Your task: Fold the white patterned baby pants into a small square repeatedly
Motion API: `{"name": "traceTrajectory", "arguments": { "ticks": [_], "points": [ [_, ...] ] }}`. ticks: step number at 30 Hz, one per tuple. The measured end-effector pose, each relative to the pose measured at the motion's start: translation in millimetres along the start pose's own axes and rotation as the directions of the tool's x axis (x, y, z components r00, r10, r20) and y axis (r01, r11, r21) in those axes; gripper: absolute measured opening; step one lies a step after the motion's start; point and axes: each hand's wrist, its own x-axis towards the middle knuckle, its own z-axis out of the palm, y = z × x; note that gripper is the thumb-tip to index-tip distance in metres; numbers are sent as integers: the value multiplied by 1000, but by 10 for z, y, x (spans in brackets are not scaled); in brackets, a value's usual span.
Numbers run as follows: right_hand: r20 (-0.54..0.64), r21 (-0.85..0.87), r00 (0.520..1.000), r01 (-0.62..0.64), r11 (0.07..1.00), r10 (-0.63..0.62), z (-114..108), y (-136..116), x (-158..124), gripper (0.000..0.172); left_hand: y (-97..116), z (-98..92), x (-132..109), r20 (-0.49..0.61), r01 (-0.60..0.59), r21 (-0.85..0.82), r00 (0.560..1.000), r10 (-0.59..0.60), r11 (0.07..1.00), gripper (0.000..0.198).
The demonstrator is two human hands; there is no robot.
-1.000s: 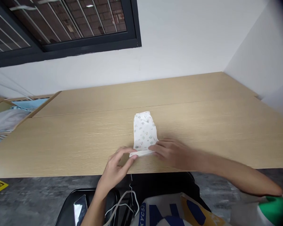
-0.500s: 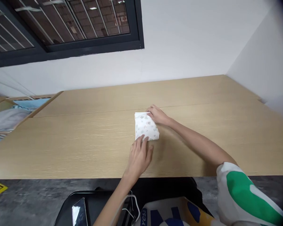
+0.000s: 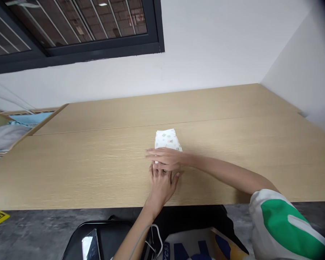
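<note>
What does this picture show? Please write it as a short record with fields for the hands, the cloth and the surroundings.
folded cloth: small, white with a tiny coloured print, lying on the wooden table
right hand: open, palm down, laid flat across the near edge of the cloth
left hand: open on the table, fingertips at the cloth's near edge, just below the right hand
sleeve: white and green, on the right arm
background: dark-framed window in a white wall

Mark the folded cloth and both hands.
folded cloth (image 3: 168,139), head view, far patterned part.
left hand (image 3: 161,185), head view, back of the hand.
right hand (image 3: 166,159), head view, back of the hand.
</note>
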Motion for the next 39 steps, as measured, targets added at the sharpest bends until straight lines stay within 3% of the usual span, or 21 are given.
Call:
{"name": "traceTrajectory", "arguments": {
  "ticks": [6, 11, 20, 25, 28, 32, 36, 39],
  "points": [
    [117, -6, 986, -120, 993, 120, 139, 175, -43, 54, 42, -17, -5, 22, 17, 6, 1000, -17, 1000, 53],
    [42, -157, 983, -168, 973, 177, 95, 534, -46, 57, 86, -71, -3, -2, 40, 18, 999, -40, 999, 62],
    [-49, -254, 981, -194, 947, 188, 7, 1263, -24, 67, 85, -100, -18, 11, 26, 71, 1000, -26, 997, 66],
    [-88, -268, 952, -306, 914, 293, -141, 1477, -16, 68, 81, -91, -7, 13, 24, 61, 1000, -25, 998, 66],
    [-156, -281, 919, -394, 875, 363, -294, 1358, -38, 66, 55, -97, 9, 31, 2, 49, 1000, -4, 999, 65],
    [-235, -228, 912, -387, 893, 335, -395, 878, -211, 61, -52, -119, 53, 39, -15, 27, 999, 14, 1000, 61],
    [-170, -189, 945, -309, 932, 279, -271, 371, -582, 58, -262, -173, 142, 18, -6, -58, 1000, 7, 998, 46],
    [-102, -145, 945, -323, 935, 311, -167, 171, -868, 51, -435, -218, 220, 10, -23, -106, 1000, 25, 994, 33]
  ]
}}
